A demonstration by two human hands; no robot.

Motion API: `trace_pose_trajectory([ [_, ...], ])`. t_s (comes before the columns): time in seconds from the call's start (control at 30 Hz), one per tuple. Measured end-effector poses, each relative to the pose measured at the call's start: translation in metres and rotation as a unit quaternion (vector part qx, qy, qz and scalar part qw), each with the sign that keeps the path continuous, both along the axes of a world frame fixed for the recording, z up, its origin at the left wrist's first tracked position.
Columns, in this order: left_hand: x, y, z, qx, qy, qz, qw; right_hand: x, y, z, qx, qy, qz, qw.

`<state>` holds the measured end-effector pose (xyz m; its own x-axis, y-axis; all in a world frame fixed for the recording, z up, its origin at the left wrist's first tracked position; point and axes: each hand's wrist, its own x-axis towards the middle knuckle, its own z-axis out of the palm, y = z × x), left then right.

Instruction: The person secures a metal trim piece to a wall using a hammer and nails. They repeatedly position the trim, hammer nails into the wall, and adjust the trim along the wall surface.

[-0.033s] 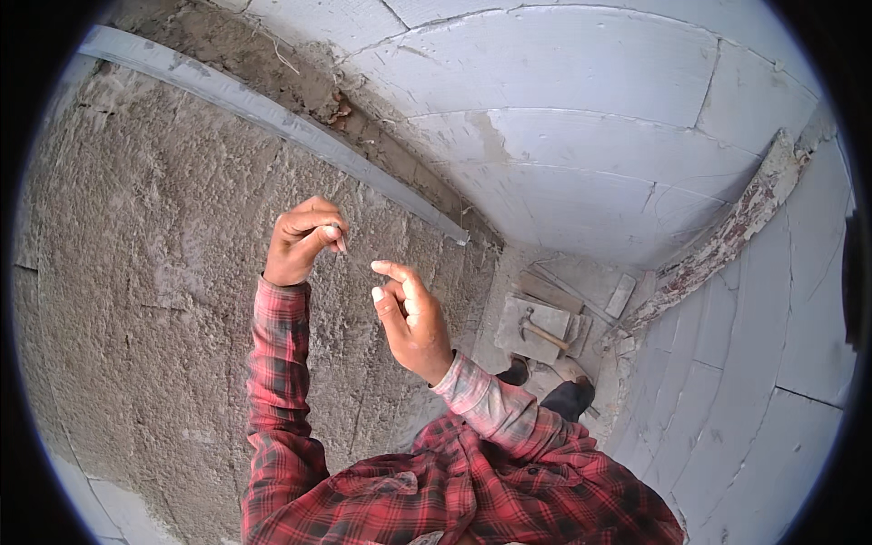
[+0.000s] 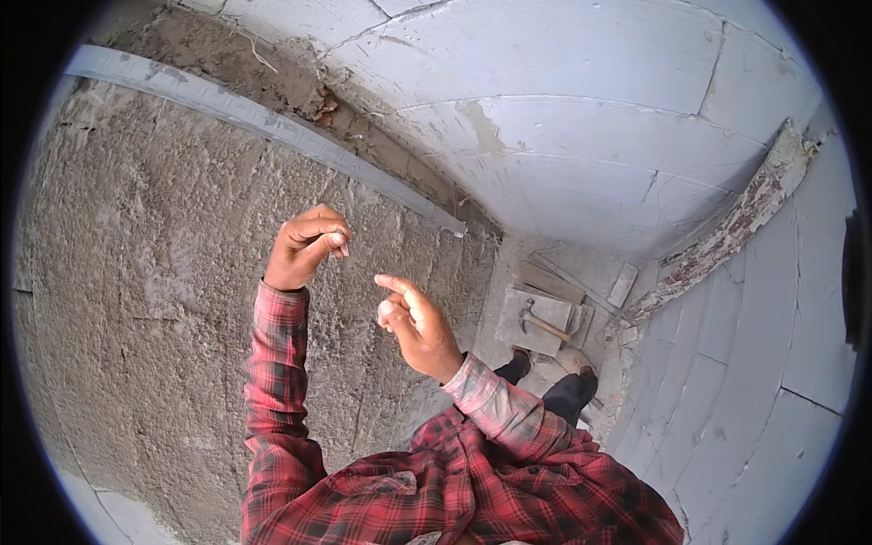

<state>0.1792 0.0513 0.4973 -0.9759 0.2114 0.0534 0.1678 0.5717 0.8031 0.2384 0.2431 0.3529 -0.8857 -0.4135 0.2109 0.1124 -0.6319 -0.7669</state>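
Mortar-coated wall (image 2: 163, 227), coarse and grey, fills the view from 7 to 11 o'clock (directions taken from the centre). At 10 o'clock, in front of this wall, a small dark object (image 2: 342, 234) is pinched between the thumb and fingertips of the left hand (image 2: 309, 247); it is too small to identify. Nearer 6 o'clock, the right hand (image 2: 421, 331) has its index finger extended toward the left hand, the other fingers curled and the thumb drawn in; whether it holds anything fine cannot be told. The hands are apart. Between 10 and 11 o'clock, a pale, straight-edged strip (image 2: 263, 118) runs along the mortar's edge. At 4 o'clock, a claw hammer (image 2: 545, 325) lies on a flat slab (image 2: 536, 343), near the person's feet. Pale block walls (image 2: 563, 64) rise at 1 and 4 o'clock, with a mortar-crusted board (image 2: 736, 218) in their corner near 2 to 3 o'clock. Stage of work, as judged: mortar covers most of the wall but appears unsmoothed, pale blocks show uncoated at 8 o'clock, the hammer is out of hand, and the pinched object seems not yet fixed to anything.
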Motion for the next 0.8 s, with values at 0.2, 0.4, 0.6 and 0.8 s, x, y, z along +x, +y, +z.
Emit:
trace_pose_trajectory([
  [0.2,-0.031,-0.028,0.017,-0.144,0.023,0.017,0.989,0.007,0.055,-0.321,0.330,-0.237,-0.031,0.913],
  [0.4,-0.074,-0.039,0.059,-0.213,0.070,0.003,0.975,0.049,0.115,-0.537,0.759,-0.026,0.195,0.621],
  [0.6,-0.111,-0.032,0.101,-0.353,0.166,0.060,0.919,0.061,0.106,-0.600,0.796,0.026,0.141,0.589],
  [0.8,-0.147,-0.024,0.120,-0.510,0.114,0.035,0.852,0.054,0.100,-0.637,0.824,0.137,0.060,0.547],
])
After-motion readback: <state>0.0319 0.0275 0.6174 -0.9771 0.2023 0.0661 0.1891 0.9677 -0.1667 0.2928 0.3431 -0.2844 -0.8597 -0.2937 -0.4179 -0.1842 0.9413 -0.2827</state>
